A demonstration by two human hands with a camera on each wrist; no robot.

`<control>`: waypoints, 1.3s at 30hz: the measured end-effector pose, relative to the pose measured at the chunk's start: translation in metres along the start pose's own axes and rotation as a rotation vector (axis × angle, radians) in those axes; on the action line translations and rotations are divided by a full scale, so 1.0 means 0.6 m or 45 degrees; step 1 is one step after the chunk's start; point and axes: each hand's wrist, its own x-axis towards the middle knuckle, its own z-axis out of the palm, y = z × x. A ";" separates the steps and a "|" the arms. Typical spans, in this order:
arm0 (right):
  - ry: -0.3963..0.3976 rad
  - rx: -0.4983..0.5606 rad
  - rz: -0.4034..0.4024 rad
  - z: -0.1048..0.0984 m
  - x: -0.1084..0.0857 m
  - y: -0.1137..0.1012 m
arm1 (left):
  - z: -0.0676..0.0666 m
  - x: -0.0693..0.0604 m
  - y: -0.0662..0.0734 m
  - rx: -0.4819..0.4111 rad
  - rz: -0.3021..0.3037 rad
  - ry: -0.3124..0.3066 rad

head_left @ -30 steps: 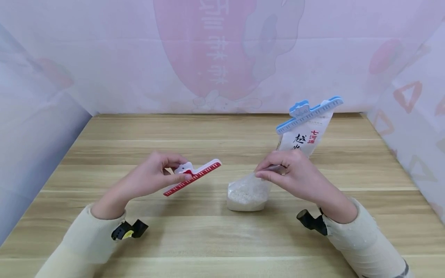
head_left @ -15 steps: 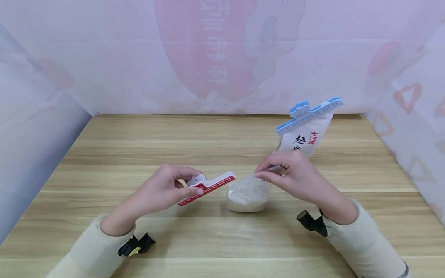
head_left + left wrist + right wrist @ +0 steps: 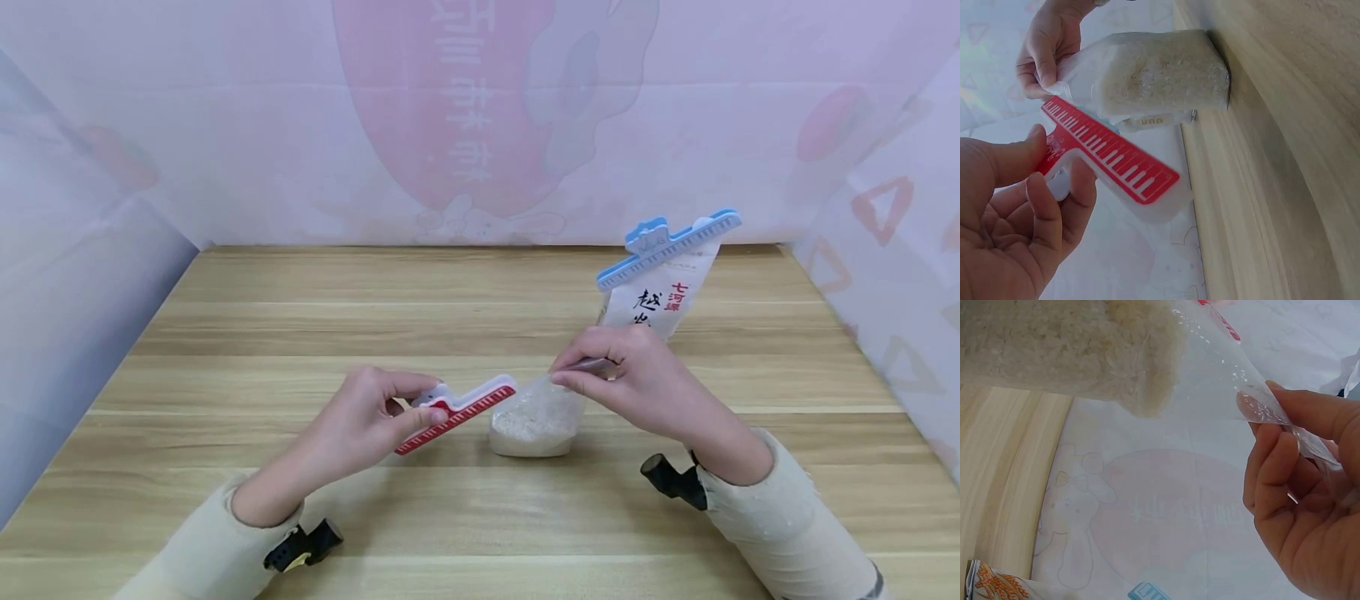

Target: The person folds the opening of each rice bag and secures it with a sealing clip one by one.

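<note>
Between thumb and fingers, my left hand (image 3: 367, 421) pinches the grip of a red-and-white bag clip (image 3: 456, 417) with a piano-key pattern. The clip hovers over the table, its far end close to the left side of a clear plastic bag of rice (image 3: 534, 423). That bag stands on the table, and my right hand (image 3: 637, 375) pinches its gathered top. In the left wrist view the red clip (image 3: 1110, 150) lies in front of the bag's upper part (image 3: 1166, 72). Loose film (image 3: 1216, 375) stretches from the rice to the right fingers in the right wrist view.
Behind the right hand stands a white printed package (image 3: 660, 292), closed at the top by a blue clip (image 3: 667, 250); the hand hides its lower part. The wooden table (image 3: 360, 300) meets a pale printed backdrop (image 3: 262, 167) at the back and sides.
My left hand has moved right and toward the table's front with the red clip, bringing it close to the rice bag. The right hand and the bag have stayed in place.
</note>
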 end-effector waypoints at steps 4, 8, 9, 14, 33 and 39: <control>0.006 -0.011 -0.024 0.001 0.000 0.001 | 0.005 -0.001 -0.001 0.033 0.044 -0.005; 0.021 -0.025 -0.056 0.002 0.000 0.001 | 0.009 -0.004 0.003 0.072 0.066 0.022; 0.025 -0.029 -0.066 0.002 0.000 0.001 | 0.010 -0.004 0.005 0.084 0.076 0.032; 0.045 -0.048 -0.094 0.005 -0.001 0.002 | 0.021 -0.009 0.009 0.150 0.134 0.077; 0.059 -0.062 -0.151 0.007 0.002 0.002 | 0.046 -0.003 0.000 0.095 0.077 0.152; 0.058 -0.063 -0.158 0.007 0.001 0.003 | 0.051 0.000 0.001 0.011 0.041 0.116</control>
